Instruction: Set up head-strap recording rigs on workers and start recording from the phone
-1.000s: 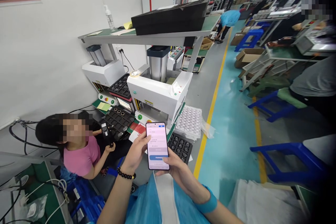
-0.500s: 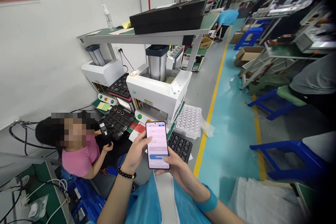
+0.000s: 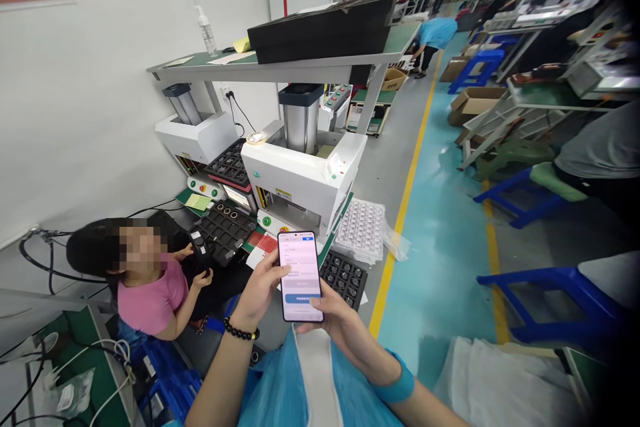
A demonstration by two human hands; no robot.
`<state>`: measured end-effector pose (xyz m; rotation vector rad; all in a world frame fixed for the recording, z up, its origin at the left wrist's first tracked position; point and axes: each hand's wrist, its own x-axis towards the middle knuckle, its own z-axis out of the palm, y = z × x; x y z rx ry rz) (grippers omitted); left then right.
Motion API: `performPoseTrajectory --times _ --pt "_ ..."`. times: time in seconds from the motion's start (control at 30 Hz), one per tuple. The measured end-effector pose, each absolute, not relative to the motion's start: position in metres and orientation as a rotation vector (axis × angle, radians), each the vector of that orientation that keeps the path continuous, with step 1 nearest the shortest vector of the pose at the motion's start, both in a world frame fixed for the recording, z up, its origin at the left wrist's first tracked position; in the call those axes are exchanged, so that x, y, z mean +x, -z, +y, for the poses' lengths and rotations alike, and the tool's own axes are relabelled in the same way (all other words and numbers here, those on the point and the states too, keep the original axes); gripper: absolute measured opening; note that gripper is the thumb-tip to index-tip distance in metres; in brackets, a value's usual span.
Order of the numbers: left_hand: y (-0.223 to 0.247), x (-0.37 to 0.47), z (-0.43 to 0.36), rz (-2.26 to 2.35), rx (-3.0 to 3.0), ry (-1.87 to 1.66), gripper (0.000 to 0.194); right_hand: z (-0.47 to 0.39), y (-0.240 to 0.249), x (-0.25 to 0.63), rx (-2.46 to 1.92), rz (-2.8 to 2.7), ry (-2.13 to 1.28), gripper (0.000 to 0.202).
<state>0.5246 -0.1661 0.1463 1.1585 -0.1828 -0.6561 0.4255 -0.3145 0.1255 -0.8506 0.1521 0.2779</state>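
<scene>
A smartphone with a lit pale screen and a blue button near its bottom is held upright in front of my body. My left hand grips its left edge, the thumb lying over the screen's side. On the other side, my right hand supports the lower right corner, with its thumb on the glass near the blue button. The fingers behind the phone are hidden. Beyond it stands a white press machine, and a black tray of small round parts lies to the right of the phone.
At left a seated person in pink holds a black device. A clear plastic tray sits by the bench. Blue stools stand across the aisle. Another person in blue bends over farther back.
The seated person's head and hands have shifted slightly, tilting the black device. My hands and the phone stay almost still; the text on the screen looks slightly different.
</scene>
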Motion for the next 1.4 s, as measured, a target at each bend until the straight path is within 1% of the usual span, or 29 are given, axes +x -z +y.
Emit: performPoseTrajectory --times 0.23,0.43,0.7,1.0,1.4 --pt "-0.1464 0.5261 -0.1658 -0.235 1.17 0.636 0.053 -0.3144 -0.1273 0.4268 -0.852 0.166 -0.275 0.054" --pt "-0.1481 0.526 -0.1649 -0.211 1.157 0.649 0.049 -0.3147 -0.1281 0.428 -0.861 0.162 -0.278 0.055" --pt "-0.1481 0.5273 -0.1636 -0.201 1.135 0.661 0.05 -0.3133 -0.1273 0.4287 -0.861 0.177 -0.286 0.057" --pt "-0.1463 0.527 -0.1639 -0.186 1.125 0.664 0.056 -0.3123 -0.1228 0.4294 -0.858 0.179 -0.288 0.056" --pt "-0.1434 0.5273 -0.1646 -0.188 1.12 0.666 0.056 -0.3128 -0.1271 0.4283 -0.851 0.197 -0.279 0.056"
